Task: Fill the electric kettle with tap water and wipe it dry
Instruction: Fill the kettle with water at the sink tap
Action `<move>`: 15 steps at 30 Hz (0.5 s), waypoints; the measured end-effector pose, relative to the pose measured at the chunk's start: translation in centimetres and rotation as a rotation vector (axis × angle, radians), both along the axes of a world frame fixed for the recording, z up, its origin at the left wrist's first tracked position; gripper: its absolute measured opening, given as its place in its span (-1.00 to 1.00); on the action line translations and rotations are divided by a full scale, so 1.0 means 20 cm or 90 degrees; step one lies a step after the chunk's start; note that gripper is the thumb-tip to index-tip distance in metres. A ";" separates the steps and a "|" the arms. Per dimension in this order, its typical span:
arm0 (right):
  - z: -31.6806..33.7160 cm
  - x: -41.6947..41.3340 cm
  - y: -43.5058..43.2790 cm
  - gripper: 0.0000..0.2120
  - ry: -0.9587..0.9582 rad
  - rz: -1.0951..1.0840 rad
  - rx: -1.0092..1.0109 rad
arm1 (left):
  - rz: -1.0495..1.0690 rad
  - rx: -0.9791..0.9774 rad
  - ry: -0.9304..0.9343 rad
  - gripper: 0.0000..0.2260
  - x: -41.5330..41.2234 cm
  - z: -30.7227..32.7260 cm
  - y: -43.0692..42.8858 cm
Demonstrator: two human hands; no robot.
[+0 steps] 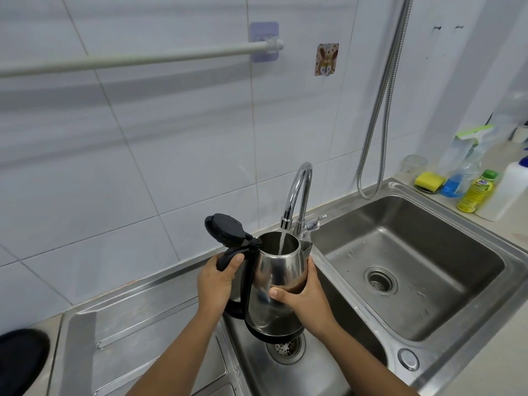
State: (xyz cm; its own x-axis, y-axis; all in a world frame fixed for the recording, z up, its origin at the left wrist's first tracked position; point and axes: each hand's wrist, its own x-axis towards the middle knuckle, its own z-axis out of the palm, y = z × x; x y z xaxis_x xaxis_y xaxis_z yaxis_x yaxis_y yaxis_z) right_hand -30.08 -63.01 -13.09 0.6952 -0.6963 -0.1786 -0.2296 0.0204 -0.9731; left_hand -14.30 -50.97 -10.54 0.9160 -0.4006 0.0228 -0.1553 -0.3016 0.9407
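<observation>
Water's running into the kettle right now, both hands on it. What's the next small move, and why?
Probably just hold the kettle steady under the faucet. The lid is flipped open and the stream falls inside; the water level isn't visible. The left hand grips the handle while the right hand braces the body.

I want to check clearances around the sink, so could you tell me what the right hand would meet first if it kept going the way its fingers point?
The right hand already wraps the kettle, so its fingers would meet only that steel body.
</observation>
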 end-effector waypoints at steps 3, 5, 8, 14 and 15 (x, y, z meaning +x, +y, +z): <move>-0.01 0.00 0.01 0.34 0.003 0.000 0.000 | -0.001 -0.001 0.002 -0.79 0.00 -0.01 0.00; -0.01 0.00 0.01 0.34 0.007 0.000 0.000 | -0.002 -0.002 -0.001 -0.80 0.00 -0.01 0.00; -0.01 0.00 0.01 0.35 0.009 0.003 0.004 | -0.003 -0.005 -0.004 -0.82 -0.01 -0.02 0.00; -0.02 0.00 0.00 0.35 0.012 0.002 0.007 | -0.001 -0.001 0.004 -0.81 0.00 -0.05 -0.01; -0.02 0.00 0.00 0.36 0.012 0.004 0.008 | 0.000 0.001 0.004 -0.80 0.01 -0.05 -0.01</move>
